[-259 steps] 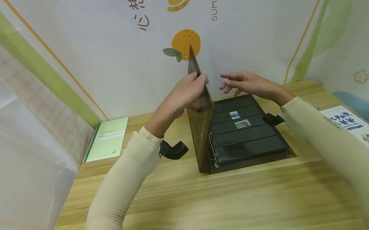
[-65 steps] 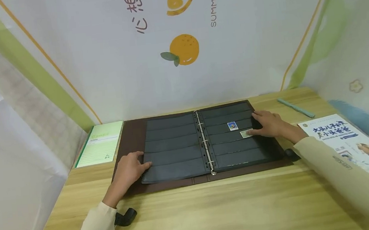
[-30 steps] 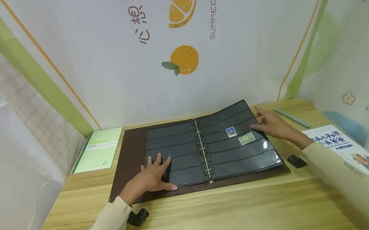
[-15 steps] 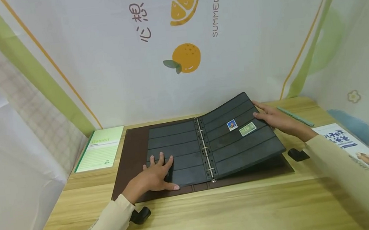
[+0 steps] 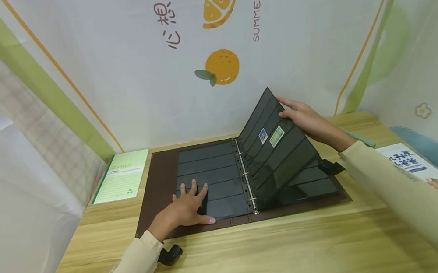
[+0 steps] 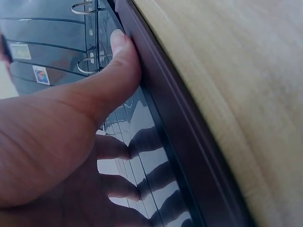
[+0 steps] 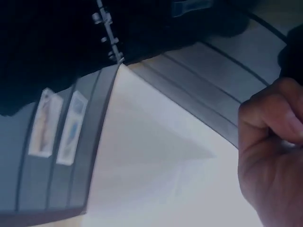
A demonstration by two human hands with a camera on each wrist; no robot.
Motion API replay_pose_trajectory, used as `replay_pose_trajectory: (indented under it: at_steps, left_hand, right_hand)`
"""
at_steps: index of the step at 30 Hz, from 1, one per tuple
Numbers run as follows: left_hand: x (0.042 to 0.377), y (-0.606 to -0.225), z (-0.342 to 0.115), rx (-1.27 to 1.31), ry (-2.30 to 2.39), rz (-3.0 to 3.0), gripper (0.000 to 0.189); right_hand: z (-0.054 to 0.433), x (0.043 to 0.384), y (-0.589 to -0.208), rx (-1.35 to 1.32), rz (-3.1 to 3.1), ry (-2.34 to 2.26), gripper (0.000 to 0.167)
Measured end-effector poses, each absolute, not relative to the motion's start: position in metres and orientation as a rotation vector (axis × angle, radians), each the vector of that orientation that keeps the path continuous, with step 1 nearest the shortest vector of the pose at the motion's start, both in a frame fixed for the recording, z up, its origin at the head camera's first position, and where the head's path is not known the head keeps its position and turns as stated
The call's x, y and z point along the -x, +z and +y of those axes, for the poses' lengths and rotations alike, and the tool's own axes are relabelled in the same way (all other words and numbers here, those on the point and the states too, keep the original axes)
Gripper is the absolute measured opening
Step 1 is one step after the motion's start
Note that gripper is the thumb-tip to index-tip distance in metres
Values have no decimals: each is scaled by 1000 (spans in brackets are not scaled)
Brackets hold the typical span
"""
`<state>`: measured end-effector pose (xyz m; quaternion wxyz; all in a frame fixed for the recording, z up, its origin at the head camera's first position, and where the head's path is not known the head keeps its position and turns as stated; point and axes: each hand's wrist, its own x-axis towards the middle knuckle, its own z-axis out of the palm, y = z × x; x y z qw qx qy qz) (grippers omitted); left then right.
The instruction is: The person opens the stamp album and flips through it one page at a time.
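A stamp album with a dark brown cover (image 5: pixel 151 191) lies spread on the table, black strip-pocket pages held by metal rings (image 5: pixel 246 178). My right hand (image 5: pixel 302 117) grips the outer edge of a right-side page (image 5: pixel 274 170), thumb on its front, and the page stands raised at a slant. That page carries a small blue stamp (image 5: pixel 263 136) and a green stamp (image 5: pixel 276 136). My left hand (image 5: pixel 186 207) rests with spread fingers on the left page (image 5: pixel 214 154), its thumb (image 6: pixel 125 56) by the lower edge. Two pale stamps (image 7: pixel 46 123) show in the right wrist view.
A pale green notepad (image 5: pixel 121 176) lies left of the album. To the right are a white picture book (image 5: pixel 424 174) and a teal stick-like item (image 5: pixel 361 138), partly behind the right arm. A printed curtain (image 5: pixel 294 50) hangs behind the wooden table (image 5: pixel 274 254).
The album was opened from its half-raised cover. My left hand has moved inward on the left page. My right hand has lifted the stamp page's outer edge upward and leftward, uncovering part of the page beneath.
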<state>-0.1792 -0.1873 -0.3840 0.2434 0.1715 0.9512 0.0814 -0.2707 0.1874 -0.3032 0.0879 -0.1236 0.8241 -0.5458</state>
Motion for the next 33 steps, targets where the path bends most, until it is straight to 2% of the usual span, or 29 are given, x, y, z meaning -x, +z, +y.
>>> replay_pose_trajectory:
  at_steps: [7, 23, 27, 30, 33]
  left_hand:
    - [180, -386, -186, -464, 219, 2601, 100]
    - [169, -387, -183, -412, 271, 2685, 99]
    - [161, -364, -168, -478, 623, 2766, 88]
    - [153, -330, -152, -531, 1011, 2775, 77]
    - [148, -294, -138, -512, 1253, 2690, 76]
  right_hand:
    - [153, 279, -285, 431, 2596, -1523, 64]
    - [61, 285, -277, 493, 2413, -1527, 64]
    - [48, 283, -279, 479, 2447, -1499, 64]
    - [40, 282, -279, 472, 2495, -1447, 66]
    - [34, 283, -277, 463, 2543, -1389, 68]
